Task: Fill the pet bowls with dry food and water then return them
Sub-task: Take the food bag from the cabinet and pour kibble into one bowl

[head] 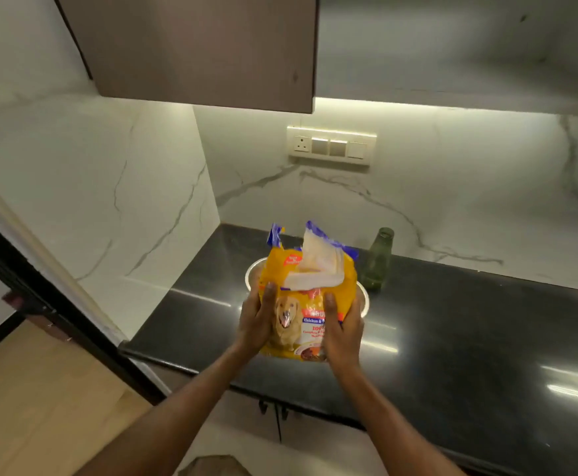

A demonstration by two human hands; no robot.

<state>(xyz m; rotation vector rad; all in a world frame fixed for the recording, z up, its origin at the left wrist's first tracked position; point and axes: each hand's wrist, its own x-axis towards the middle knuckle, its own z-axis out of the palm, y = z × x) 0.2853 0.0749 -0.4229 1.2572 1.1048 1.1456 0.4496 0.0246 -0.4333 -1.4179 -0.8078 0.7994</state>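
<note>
I hold the yellow bag of dog food (pixel 309 297) between both palms, just above the near part of the black countertop (pixel 452 331). My left hand (pixel 258 322) presses flat against the bag's left side, thumb lying up along the front edge, fingers wrapped round behind where I cannot see them. My right hand (pixel 342 333) grips the right side the same way, thumb on the printed front next to the dog's picture, the other fingers curled around the back. So both hands are clamped on the bag, one on each flank.

The bag stands nearly upright, leaning a little away from me, and its top is torn open: the pale inner lining (pixel 318 266) is folded out and the blue edge sticks up in two flaps.

Behind the bag sit two steel bowls (mostly hidden by it). I see the rim of the left bowl (pixel 251 273) beside the bag's upper left and a sliver of the right bowl (pixel 364 300) past my right hand. Whether either holds any food I cannot tell.

A green glass bottle (pixel 378 259) stands upright on the countertop just right of the bag, near the marble wall (pixel 418 187).
</note>
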